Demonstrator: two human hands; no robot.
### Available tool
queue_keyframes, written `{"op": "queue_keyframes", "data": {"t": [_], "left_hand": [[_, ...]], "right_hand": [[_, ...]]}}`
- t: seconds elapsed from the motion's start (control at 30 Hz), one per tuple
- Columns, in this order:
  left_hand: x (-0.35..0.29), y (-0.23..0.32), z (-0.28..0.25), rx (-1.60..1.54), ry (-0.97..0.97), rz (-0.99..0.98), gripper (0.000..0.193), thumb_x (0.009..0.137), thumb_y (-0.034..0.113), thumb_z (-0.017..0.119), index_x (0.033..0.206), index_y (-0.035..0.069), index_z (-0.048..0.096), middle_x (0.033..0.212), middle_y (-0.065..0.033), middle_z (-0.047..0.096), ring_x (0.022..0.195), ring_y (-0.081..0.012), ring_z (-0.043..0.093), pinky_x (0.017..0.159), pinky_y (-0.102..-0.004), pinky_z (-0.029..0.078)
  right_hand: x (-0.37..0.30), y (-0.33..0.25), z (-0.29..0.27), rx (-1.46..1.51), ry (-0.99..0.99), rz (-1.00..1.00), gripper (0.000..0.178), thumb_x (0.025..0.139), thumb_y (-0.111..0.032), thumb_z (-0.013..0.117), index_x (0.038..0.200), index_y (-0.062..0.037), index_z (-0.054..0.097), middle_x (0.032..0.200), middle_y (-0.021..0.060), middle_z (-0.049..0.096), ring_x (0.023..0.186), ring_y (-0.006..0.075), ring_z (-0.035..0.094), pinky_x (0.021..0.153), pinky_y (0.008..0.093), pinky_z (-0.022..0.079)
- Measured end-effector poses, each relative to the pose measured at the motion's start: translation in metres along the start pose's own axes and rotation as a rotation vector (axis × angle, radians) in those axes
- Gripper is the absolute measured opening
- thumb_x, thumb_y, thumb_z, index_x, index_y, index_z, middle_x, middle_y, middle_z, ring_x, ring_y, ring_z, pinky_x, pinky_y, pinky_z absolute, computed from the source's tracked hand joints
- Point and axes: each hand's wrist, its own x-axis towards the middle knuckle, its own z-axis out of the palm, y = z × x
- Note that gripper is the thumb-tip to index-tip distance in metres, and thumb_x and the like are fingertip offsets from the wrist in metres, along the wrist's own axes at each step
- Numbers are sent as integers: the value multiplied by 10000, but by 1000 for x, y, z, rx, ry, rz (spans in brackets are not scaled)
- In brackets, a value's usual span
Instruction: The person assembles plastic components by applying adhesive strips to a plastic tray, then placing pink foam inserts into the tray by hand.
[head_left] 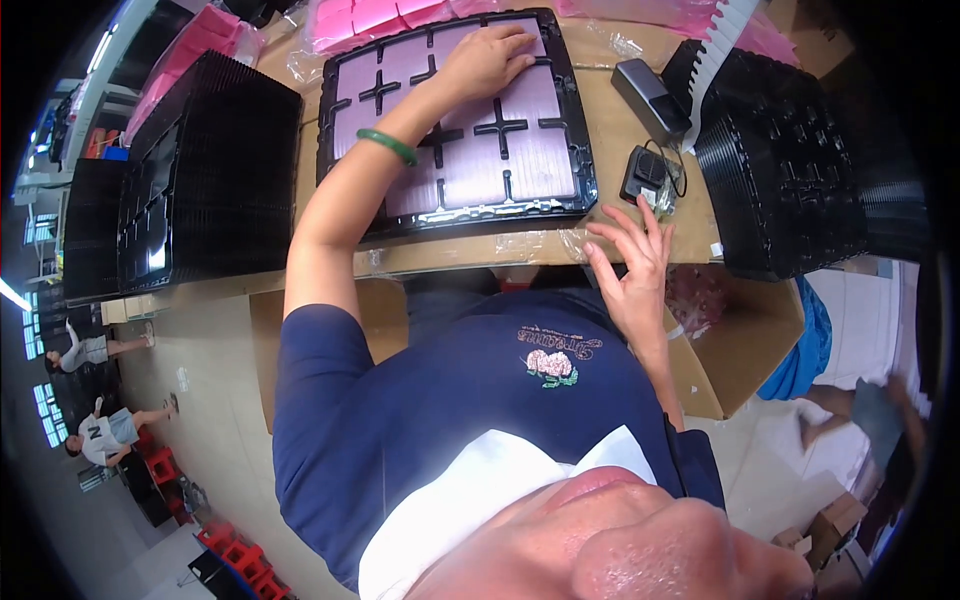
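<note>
My left hand (487,62) lies on the far part of a black plastic tray (583,160), its fingers stretched out over the lilac pads (540,160) in the tray's compartments. Black cross-shaped dividers stand between the pads. A green bangle (388,146) circles my left wrist. By the table's near edge, to the right of the tray, is my right hand (634,272), fingers spread and nothing held. Its fingertips come close to a small black device (647,172) with a cable; whether they touch it I cannot tell.
Tall stacks of black trays stand left (215,170) and right (780,170). A dark box-shaped device (650,98) and a white toothed strip (712,62) are at the right. Pink packs (375,22) lie behind. An open cardboard box (735,365) sits below the table.
</note>
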Motion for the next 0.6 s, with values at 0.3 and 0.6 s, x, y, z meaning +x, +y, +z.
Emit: {"op": "queue_keyframes", "data": {"t": [0.3, 0.6], "left_hand": [[-82, 78, -28, 60, -115, 67, 493, 974, 296, 556, 1373, 12, 492, 1509, -187, 376, 1393, -364, 362, 1162, -467, 280], [-86, 111, -35, -16, -70, 237, 440, 913, 220, 625, 1342, 181, 539, 1535, -167, 318, 1414, -411, 285, 1156, -572, 232]], "right_hand": [[3, -1, 2, -13, -7, -45, 195, 877, -233, 685, 1028, -115, 722, 1239, 56, 629, 1393, 323, 355, 1154, 625, 88], [5, -4, 2, -40, 8, -61, 196, 879, -240, 682, 1029, -120, 723, 1233, 52, 631, 1388, 322, 361, 1154, 623, 94]]}}
